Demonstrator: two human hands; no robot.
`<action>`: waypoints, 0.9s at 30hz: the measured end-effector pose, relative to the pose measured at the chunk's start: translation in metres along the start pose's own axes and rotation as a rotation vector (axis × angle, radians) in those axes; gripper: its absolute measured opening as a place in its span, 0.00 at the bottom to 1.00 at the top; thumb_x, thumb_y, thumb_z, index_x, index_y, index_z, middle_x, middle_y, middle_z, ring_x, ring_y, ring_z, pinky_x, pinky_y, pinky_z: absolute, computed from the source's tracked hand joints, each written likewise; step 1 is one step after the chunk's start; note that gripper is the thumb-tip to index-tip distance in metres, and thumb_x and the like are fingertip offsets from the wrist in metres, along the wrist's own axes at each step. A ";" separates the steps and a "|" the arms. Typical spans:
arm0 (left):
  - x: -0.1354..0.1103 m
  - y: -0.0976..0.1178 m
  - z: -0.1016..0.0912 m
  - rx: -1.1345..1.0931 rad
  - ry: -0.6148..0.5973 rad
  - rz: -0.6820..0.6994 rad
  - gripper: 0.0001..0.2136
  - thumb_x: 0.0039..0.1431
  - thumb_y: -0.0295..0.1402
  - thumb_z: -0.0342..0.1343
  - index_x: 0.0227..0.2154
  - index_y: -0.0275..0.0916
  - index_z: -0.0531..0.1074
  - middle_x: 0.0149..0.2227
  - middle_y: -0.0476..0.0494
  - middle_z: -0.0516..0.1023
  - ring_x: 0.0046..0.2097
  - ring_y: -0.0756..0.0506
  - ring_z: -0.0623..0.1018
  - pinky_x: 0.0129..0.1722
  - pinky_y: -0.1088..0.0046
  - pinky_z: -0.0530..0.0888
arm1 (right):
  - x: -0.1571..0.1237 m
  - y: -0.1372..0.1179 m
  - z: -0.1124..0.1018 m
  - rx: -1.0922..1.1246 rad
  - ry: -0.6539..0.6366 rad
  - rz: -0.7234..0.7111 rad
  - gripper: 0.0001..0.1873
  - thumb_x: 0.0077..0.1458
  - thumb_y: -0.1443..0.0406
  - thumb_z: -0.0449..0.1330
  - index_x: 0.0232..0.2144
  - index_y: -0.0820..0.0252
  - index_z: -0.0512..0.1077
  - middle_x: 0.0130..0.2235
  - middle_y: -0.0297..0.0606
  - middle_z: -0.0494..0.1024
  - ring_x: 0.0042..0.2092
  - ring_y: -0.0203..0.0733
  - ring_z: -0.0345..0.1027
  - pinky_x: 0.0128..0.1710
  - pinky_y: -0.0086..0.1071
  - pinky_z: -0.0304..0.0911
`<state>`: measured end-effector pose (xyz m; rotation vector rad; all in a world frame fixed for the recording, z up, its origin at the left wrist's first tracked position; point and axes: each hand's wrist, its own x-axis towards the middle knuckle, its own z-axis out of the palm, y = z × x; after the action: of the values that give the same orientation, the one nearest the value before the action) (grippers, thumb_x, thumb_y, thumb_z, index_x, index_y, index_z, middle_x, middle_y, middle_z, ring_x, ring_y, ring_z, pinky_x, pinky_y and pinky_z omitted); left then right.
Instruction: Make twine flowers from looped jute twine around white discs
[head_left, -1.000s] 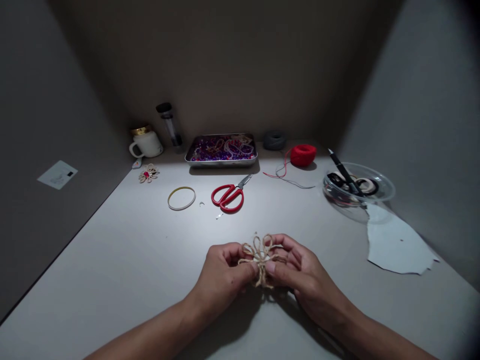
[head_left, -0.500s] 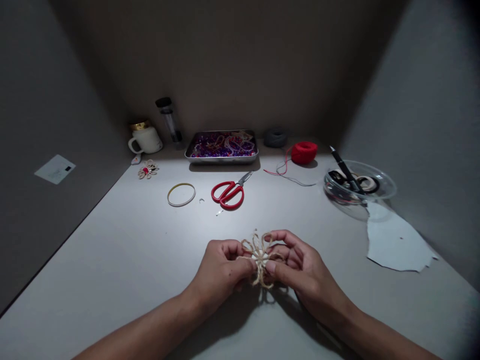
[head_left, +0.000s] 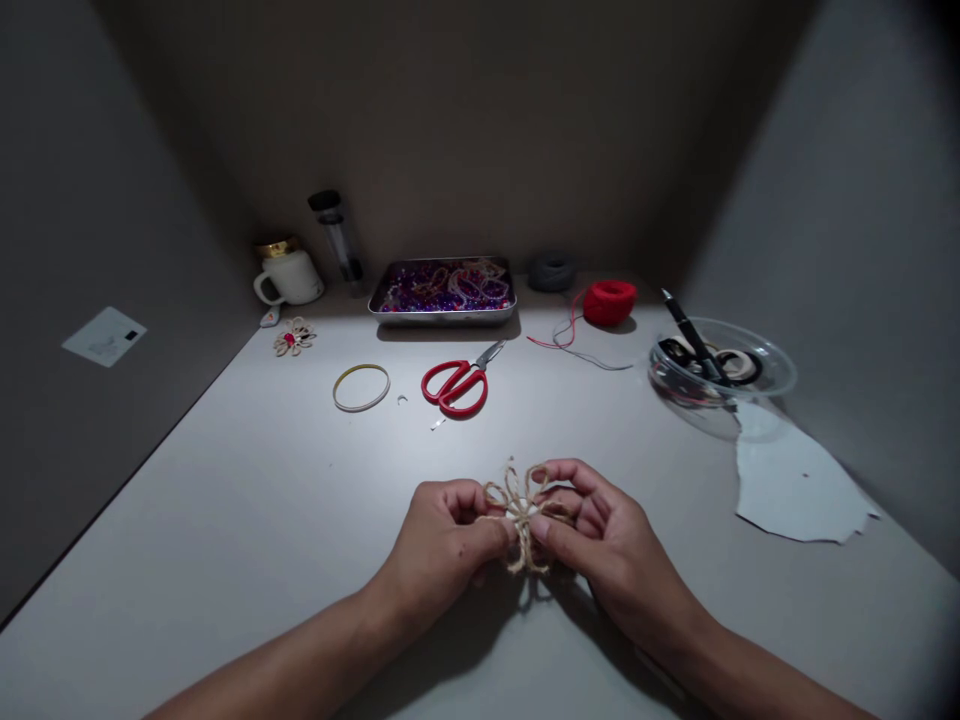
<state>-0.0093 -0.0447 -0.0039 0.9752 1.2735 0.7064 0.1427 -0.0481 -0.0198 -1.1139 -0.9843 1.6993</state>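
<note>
left hand (head_left: 446,530) and right hand (head_left: 604,525) pinch a twine flower (head_left: 524,516) between them over the tabletop (head_left: 262,530), seemingly adjusting its loops; the next move likely calls for gentle, steady pressure.

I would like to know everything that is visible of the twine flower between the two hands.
The twine flower is light brown, with open loops spreading like petals around a whitish centre where strands meet. It looks made of coarse, twisted fibre, perhaps jute. The left hand pinches one side and the right hand the other, close to the centre. Some loops point away from the person, others toward them. It appears raised over the pale table. The hands hide parts, and its underside is not visible.
</note>
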 end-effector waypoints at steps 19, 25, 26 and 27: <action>-0.001 -0.008 -0.001 0.075 -0.077 0.110 0.02 0.40 0.24 0.54 0.19 0.34 0.65 0.17 0.52 0.65 0.20 0.54 0.62 0.19 0.78 0.58 | -0.007 -0.003 0.003 -0.194 0.014 0.025 0.16 0.42 0.66 0.61 0.34 0.59 0.60 0.18 0.24 0.66 0.21 0.31 0.59 0.23 0.27 0.58; -0.003 -0.008 0.000 0.101 -0.076 0.085 0.03 0.40 0.25 0.53 0.17 0.35 0.64 0.15 0.53 0.64 0.19 0.55 0.61 0.18 0.79 0.57 | -0.008 -0.001 0.002 -0.152 -0.018 0.026 0.17 0.43 0.65 0.63 0.35 0.59 0.60 0.18 0.25 0.66 0.21 0.32 0.61 0.23 0.28 0.59; -0.003 -0.006 0.001 0.106 -0.071 0.084 0.03 0.40 0.25 0.53 0.17 0.35 0.64 0.15 0.53 0.64 0.19 0.55 0.61 0.18 0.79 0.57 | -0.008 -0.001 0.002 -0.139 -0.021 0.030 0.17 0.43 0.64 0.63 0.35 0.59 0.61 0.18 0.25 0.66 0.21 0.33 0.62 0.23 0.28 0.59; -0.003 -0.005 0.001 0.111 -0.071 0.081 0.03 0.40 0.25 0.52 0.16 0.35 0.65 0.15 0.53 0.65 0.18 0.55 0.61 0.17 0.79 0.57 | -0.008 0.000 0.001 -0.122 -0.036 0.034 0.17 0.43 0.64 0.64 0.35 0.60 0.61 0.19 0.26 0.67 0.22 0.33 0.62 0.24 0.29 0.60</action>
<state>-0.0095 -0.0498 -0.0069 1.1387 1.2264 0.6625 0.1433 -0.0553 -0.0175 -1.1885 -1.1097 1.7105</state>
